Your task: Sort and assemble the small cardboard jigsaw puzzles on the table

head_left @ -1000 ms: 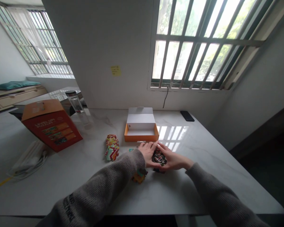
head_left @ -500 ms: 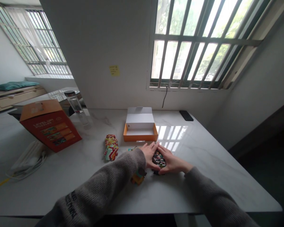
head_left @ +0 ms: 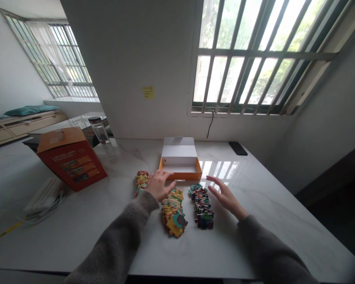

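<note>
Three rows of colourful puzzle pieces lie on the white marble table (head_left: 254,221). My left hand (head_left: 159,184) hovers, fingers loosely curled and holding nothing, between the left pile (head_left: 141,180) and the middle yellow-orange pile (head_left: 173,212). Just right of the darker pile (head_left: 203,206) is my right hand (head_left: 225,194), open with its fingers stretched out. Neither hand grips a piece. An open orange box (head_left: 180,163) with a white lid stands just behind the piles.
A red-orange carton (head_left: 71,161) lies tilted at the left, with a glass bottle (head_left: 101,132) behind it and a white cable bundle (head_left: 44,197) in front. A dark phone (head_left: 238,148) rests near the wall at the back right. Barred windows rise behind.
Both hands were cupped together around the dark pile; they have now come apart and lifted off it. The left hand moved left and back, uncovering the middle pile.
</note>
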`<state>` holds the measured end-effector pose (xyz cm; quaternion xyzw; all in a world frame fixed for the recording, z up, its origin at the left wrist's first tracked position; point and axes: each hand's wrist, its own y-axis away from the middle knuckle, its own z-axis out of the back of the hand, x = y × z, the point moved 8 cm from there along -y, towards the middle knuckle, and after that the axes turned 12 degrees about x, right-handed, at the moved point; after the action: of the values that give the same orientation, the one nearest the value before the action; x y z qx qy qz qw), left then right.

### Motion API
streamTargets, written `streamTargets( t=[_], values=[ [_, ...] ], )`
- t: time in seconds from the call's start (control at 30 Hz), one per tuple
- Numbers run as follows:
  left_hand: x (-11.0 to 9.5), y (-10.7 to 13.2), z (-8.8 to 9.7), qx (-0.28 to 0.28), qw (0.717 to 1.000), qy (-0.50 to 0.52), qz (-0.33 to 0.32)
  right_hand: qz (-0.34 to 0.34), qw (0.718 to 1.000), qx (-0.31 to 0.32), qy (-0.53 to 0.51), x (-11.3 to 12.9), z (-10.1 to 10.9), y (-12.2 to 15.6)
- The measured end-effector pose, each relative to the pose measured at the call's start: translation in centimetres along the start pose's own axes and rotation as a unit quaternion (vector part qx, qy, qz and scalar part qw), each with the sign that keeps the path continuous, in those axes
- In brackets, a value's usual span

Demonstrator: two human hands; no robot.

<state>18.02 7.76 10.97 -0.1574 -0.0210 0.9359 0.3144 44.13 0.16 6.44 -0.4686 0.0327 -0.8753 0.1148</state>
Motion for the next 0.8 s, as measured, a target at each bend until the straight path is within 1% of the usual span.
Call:
streamTargets(
  t=[0.07, 0.1, 0.13, 0.2, 0.33, 0.43, 0.63, 0.7, 0.8],
  values=[
    [2.9, 0.1, 0.9, -0.056, 0.995, -0.034, 0.079, -0.020, 0.997, -0.066, -0.039, -1.1, 0.9, -1.5],
    [4.0, 0.1, 1.0, -0.070, 0.991, -0.050, 0.106, -0.026, 0.994, -0.089, -0.055, -1.7, 1.2, -2.4],
    [4.8, 0.0, 0.8, -0.074, 0.988, -0.063, 0.123, -0.031, 0.992, -0.105, -0.064, -2.3, 1.2, -3.2],
    [5.8, -0.3, 0.1, -0.061, 0.986, -0.082, 0.133, -0.037, 0.990, -0.122, -0.063, -3.4, 1.1, -4.9],
    [6.4, -0.9, -1.3, -0.029, 0.990, -0.081, 0.115, -0.060, 0.990, -0.113, -0.064, -5.5, 0.3, -8.0],
    [6.6, -1.1, -1.5, -0.031, 0.992, -0.060, 0.106, -0.085, 0.989, -0.092, -0.077, -6.3, 0.2, -10.5],
    [6.7, -1.5, -1.6, -0.039, 0.995, -0.046, 0.085, -0.087, 0.988, -0.070, -0.105, -6.0, 1.5, -15.8],
    [6.8, -1.5, -1.5, -0.042, 0.994, -0.051, 0.086, -0.087, 0.987, -0.074, -0.114, -6.0, 1.6, -16.9],
    [6.7, -1.4, -1.1, -0.053, 0.993, -0.059, 0.089, -0.081, 0.983, -0.090, -0.137, -5.8, 1.7, -17.4]
  ],
)
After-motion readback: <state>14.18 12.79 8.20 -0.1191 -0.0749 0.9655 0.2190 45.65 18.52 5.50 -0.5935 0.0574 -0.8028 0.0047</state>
